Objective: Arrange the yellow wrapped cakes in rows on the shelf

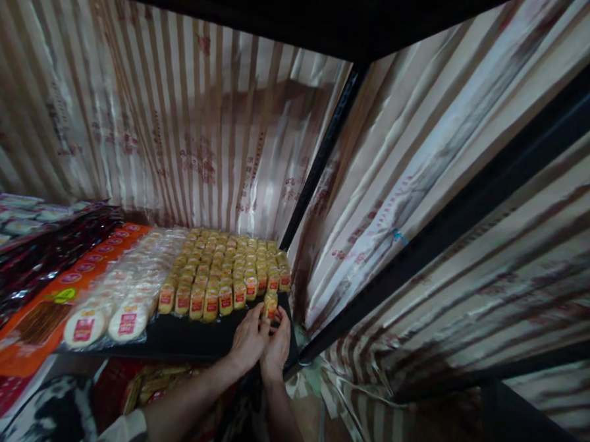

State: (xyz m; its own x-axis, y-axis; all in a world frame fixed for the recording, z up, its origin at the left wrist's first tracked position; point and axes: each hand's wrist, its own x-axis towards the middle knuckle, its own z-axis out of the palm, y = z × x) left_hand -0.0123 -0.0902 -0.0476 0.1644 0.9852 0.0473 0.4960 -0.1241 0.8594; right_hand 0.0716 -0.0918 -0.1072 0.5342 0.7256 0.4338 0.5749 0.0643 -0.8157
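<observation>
Both of my hands meet at the front right of a black shelf, around one small yellow snack pack with a red label. From the left side my left hand grips it with thumb and fingers. On its other side my right hand has its fingers closed round the lower part. The pack stands upright between the fingertips, just in front of the rows. Behind it, many matching yellow packs stand in close rows on the shelf.
Round white wrapped cakes lie in rows to the left, beside an orange snack bag and dark shiny packs. A black shelf post rises behind the right corner. Striped plastic sheeting hangs behind. Below the shelf sits a box of yellow packs.
</observation>
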